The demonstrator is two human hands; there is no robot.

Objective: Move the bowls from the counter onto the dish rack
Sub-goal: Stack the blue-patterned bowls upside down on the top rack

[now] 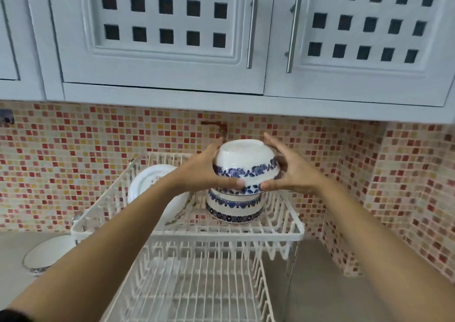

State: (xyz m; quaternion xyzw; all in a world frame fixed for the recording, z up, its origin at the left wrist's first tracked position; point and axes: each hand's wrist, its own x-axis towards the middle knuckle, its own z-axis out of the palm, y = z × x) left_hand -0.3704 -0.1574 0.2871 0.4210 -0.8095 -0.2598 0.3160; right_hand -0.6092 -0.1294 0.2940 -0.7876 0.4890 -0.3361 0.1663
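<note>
Two hands (206, 171) (290, 174) | grip: upturned bowl (246, 164) between | over stacked bowls (234, 206)

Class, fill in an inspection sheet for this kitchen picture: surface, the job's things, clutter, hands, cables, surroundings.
Surface: grey counter, a white two-tier dish rack standing on it.
Job's things: upturned blue-patterned bowl held over stacked bowls on the upper tier; another bowl on the counter, left.
Clutter: white plates leaning in the rack.
Hands: left hand and right hand both grip the upturned bowl.
Cables: nothing seen.
Surroundings: mosaic tile wall, pale cabinets above, a tap behind the bowl.
</note>
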